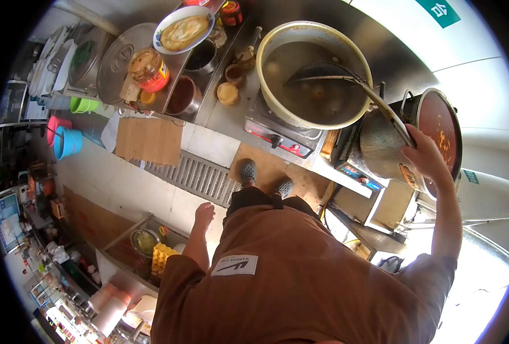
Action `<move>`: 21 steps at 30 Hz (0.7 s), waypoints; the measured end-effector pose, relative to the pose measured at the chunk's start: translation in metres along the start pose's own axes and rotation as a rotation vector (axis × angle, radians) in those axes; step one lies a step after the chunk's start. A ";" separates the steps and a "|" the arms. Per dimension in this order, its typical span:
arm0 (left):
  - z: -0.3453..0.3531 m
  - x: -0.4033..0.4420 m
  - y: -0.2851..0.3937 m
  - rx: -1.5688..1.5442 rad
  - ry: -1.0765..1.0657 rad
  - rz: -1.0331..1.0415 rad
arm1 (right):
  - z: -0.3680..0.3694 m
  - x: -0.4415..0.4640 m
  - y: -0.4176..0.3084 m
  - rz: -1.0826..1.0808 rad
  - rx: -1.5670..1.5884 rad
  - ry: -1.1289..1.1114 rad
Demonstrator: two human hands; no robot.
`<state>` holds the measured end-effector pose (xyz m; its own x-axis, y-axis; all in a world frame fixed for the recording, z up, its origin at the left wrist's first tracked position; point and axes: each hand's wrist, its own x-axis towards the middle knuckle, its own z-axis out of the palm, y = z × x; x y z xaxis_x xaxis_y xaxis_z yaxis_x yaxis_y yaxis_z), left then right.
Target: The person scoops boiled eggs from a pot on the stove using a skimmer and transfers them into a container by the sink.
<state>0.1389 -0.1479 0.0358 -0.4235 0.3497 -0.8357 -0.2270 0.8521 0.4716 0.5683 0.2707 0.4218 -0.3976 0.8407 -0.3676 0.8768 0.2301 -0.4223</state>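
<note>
My right hand point(425, 150) is closed round the handle of a long-handled skimmer point(385, 109). The skimmer's wide dark head lies partly under the cloudy liquid in a large metal pot point(266, 94); I cannot tell whether it has holes. A few pale round lumps show in that liquid. Beneath the pot is a portable stove point(280, 137) with a black knob. Close by my right hand stands a tall pot point(380, 143) with reddish-brown contents and orange bits on top. My left hand point(204, 213) hangs beside my body, fingers curled in, with nothing visible in them.
Left of the stove are small jars point(228, 93), metal canisters point(184, 96), a red-labelled jar point(149, 70) and a bowl of pale food point(184, 31). A floor drain grate point(200, 178) runs near my feet. Blue point(67, 142) and green point(83, 105) buckets stand further left.
</note>
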 end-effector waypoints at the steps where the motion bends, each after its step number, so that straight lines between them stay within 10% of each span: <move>1: 0.001 0.001 -0.001 -0.007 0.003 0.003 | -0.005 0.001 -0.006 0.022 -0.022 -0.021; 21: 0.015 -0.004 0.001 -0.013 0.007 0.004 | -0.078 0.039 -0.025 -0.188 -0.381 -0.126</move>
<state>0.1537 -0.1429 0.0357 -0.4305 0.3505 -0.8317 -0.2367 0.8454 0.4788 0.5515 0.3358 0.4825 -0.5689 0.7060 -0.4218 0.8138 0.5575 -0.1644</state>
